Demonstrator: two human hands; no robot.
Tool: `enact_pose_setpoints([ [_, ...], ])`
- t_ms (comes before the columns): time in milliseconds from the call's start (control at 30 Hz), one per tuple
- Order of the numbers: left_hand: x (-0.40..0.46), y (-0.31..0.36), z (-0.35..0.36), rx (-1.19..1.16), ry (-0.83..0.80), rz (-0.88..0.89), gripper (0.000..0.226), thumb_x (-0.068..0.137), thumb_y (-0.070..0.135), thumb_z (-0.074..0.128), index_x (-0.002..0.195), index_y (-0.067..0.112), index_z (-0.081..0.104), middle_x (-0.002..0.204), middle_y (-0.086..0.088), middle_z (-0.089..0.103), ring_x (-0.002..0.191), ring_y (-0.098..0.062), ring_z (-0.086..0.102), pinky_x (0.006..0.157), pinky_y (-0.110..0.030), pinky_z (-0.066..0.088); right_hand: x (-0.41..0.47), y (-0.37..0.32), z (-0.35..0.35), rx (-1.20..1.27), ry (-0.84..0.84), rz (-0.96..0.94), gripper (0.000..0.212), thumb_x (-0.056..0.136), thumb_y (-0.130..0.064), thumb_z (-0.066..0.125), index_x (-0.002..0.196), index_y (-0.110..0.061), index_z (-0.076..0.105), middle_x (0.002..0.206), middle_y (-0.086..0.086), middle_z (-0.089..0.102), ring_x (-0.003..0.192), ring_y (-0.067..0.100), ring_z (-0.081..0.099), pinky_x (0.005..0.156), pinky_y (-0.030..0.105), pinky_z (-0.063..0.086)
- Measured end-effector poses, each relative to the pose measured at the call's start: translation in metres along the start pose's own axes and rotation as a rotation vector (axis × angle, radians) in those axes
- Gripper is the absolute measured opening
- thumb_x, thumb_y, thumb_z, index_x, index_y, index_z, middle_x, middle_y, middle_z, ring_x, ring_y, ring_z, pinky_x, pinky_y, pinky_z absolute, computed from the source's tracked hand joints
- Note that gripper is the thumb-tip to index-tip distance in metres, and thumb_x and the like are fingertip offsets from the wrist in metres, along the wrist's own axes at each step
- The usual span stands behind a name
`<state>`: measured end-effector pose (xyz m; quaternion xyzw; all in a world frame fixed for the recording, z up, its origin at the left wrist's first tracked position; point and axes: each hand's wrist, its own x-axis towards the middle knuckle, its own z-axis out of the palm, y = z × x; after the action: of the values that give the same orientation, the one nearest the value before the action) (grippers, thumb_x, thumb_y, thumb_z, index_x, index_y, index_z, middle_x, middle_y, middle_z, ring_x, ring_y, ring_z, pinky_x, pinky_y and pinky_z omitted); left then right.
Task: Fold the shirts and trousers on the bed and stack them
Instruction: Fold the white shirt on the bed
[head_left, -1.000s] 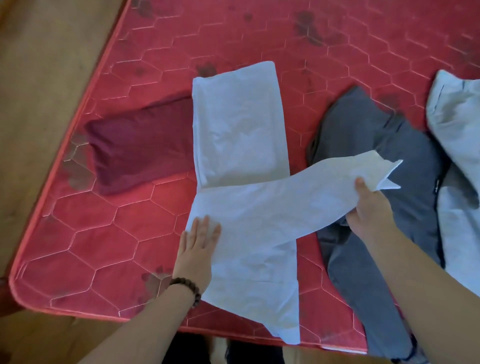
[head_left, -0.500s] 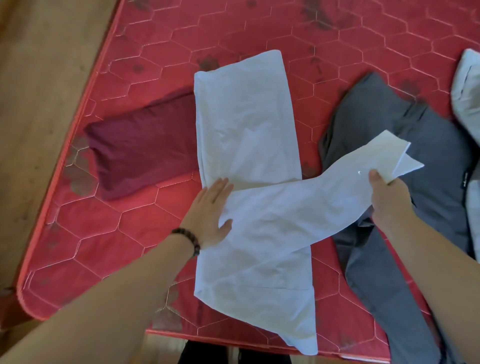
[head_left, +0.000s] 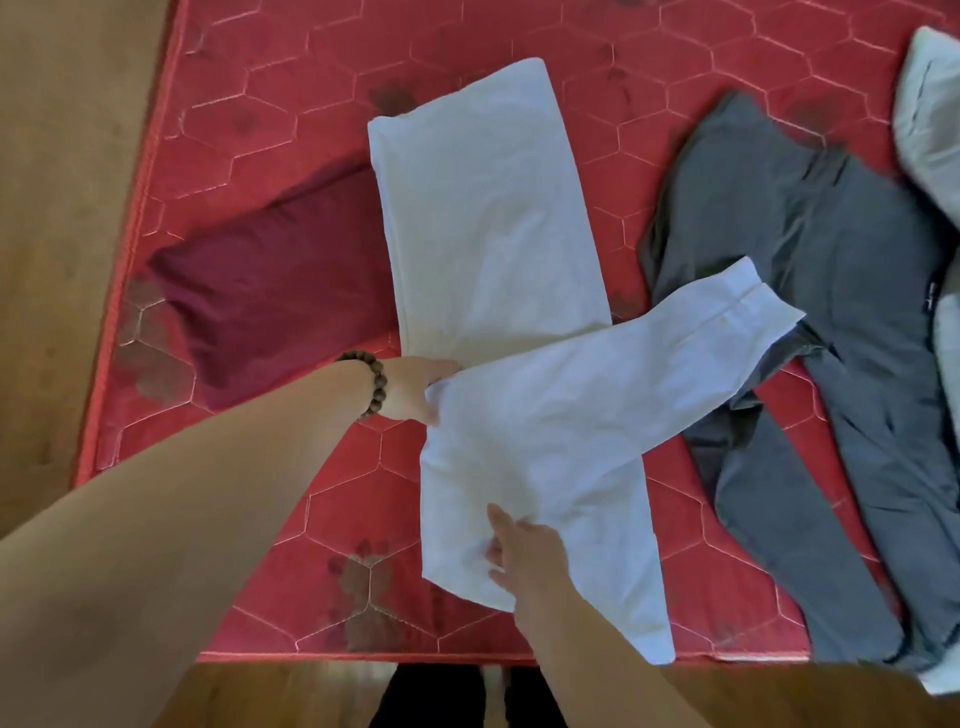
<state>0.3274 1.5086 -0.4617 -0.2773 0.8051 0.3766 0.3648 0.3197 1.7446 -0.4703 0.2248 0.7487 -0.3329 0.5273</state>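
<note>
L hand (head_left: 415, 387) is tucked under white shirt (head_left: 493, 249), grip unclear; R hand (head_left: 524, 558) is laid flat, fingers spread, on shirt's near end.

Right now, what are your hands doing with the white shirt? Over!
Left hand grips white shirt at its left edge. Right hand open, flat on lower part. Sleeve overlaps grey trousers.

White shirt (head_left: 493, 249): thin matt woven cloth, lightly creased, smoothest just beyond the left hand's fingers (head_left: 441, 370). Maroon garment (head_left: 270, 291): matt, soft-looking knit. Grey trousers (head_left: 831, 291): matt cloth, faint sheen, wrinkled. Mattress (head_left: 270, 109): red quilted fabric, slight gloss, hexagon stitching, dark blotches. Bracelet (head_left: 375, 382): dark rounded beads, dull finish, wood-like. Floor (head_left: 67, 208): brown, smooth, looks like wood.
</note>
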Motion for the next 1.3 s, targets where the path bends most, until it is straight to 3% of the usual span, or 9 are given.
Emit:
enact_pose_setpoints([
  [133,-0.001,0.003,-0.006,-0.007,-0.013,0.039,0.063,0.084,0.011,0.070,0.139,0.027,0.045,0.136,0.001,0.052,0.123,-0.019,0.050,0.096,-0.025,0.038,-0.010,0.004,0.027,0.392,-0.129,0.148,0.026,0.081,-0.022,0.076,0.096,-0.007,0.060,0.084,0.007,0.060,0.081,0.022,0.058,0.080,0.036,0.054],
  [333,0.002,-0.004,-0.011,0.067,-0.127,0.101,0.046,0.086,0.028,0.069,0.128,0.023,0.052,0.122,0.008,0.059,0.112,-0.015,0.056,0.094,-0.027,0.044,-0.009,0.001,0.036,0.489,-0.030,0.122,0.011,0.091,-0.021,0.065,0.100,-0.015,0.063,0.095,0.014,0.064,0.092,0.031,0.063,0.096,0.051,0.049],
  [433,0.003,-0.006,-0.012,0.020,-0.157,0.107,0.032,0.088,0.034,0.066,0.115,0.018,0.064,0.108,0.009,0.067,0.100,-0.012,0.062,0.080,-0.019,0.048,-0.004,0.008,0.029,0.498,0.010,0.105,0.013,0.094,-0.023,0.060,0.106,-0.017,0.058,0.097,0.002,0.059,0.091,0.023,0.055,0.086,0.042,0.052],
  [533,0.000,-0.011,-0.013,-0.091,-0.185,0.093,0.031,0.089,0.038,0.064,0.117,0.023,0.065,0.111,0.012,0.068,0.104,-0.008,0.062,0.089,-0.021,0.046,-0.002,0.013,0.024,0.528,-0.051,0.115,0.011,0.094,-0.017,0.060,0.104,-0.016,0.057,0.103,0.003,0.060,0.098,0.024,0.056,0.076,0.039,0.052],
  [700,0.007,-0.018,-0.007,-0.027,0.121,-0.004,0.021,0.091,0.036,0.062,0.096,0.015,0.064,0.088,0.004,0.061,0.083,-0.015,0.057,0.068,-0.024,0.046,-0.005,0.022,0.028,0.489,-0.308,0.193,0.026,0.095,-0.009,0.058,0.121,-0.012,0.054,0.117,0.012,0.065,0.096,0.028,0.069,0.066,0.037,0.059],
  [833,0.006,-0.010,0.013,0.102,0.366,-0.096,0.010,0.092,0.032,0.058,0.095,0.023,0.056,0.089,0.008,0.054,0.089,-0.017,0.052,0.091,-0.035,0.042,-0.012,0.021,0.016,0.254,-0.366,0.192,0.019,0.099,-0.005,0.045,0.111,-0.012,0.059,0.104,0.013,0.071,0.089,0.024,0.071,0.067,0.031,0.059],
  [1000,0.006,-0.003,0.031,0.095,0.419,-0.095,0.010,0.096,0.034,0.049,0.100,0.024,0.051,0.092,0.007,0.057,0.087,-0.018,0.052,0.099,-0.037,0.029,0.014,-0.016,-0.046,0.054,0.127,-0.123,0.012,0.091,-0.013,0.059,0.090,-0.003,0.065,0.065,0.003,0.065,0.061,0.021,0.060,0.061,0.030,0.047],
  [1133,0.014,0.005,0.032,0.099,0.421,-0.167,0.013,0.097,0.037,0.044,0.097,0.026,0.050,0.092,0.006,0.059,0.090,-0.019,0.055,0.094,-0.036,0.029,0.047,-0.081,-0.126,-0.097,0.631,-0.445,0.028,0.087,-0.028,0.063,0.105,-0.007,0.059,0.092,0.008,0.063,0.083,0.026,0.056,0.073,0.034,0.046],
  [1300,0.024,0.012,0.038,0.091,0.515,-0.132,0.022,0.097,0.034,0.047,0.108,0.020,0.060,0.097,0.000,0.065,0.096,-0.024,0.060,0.093,-0.035,0.038,0.095,-0.168,-0.190,0.072,0.626,-0.445,0.041,0.081,-0.042,0.067,0.095,-0.005,0.057,0.104,0.013,0.062,0.093,0.031,0.060,0.073,0.030,0.041],
])
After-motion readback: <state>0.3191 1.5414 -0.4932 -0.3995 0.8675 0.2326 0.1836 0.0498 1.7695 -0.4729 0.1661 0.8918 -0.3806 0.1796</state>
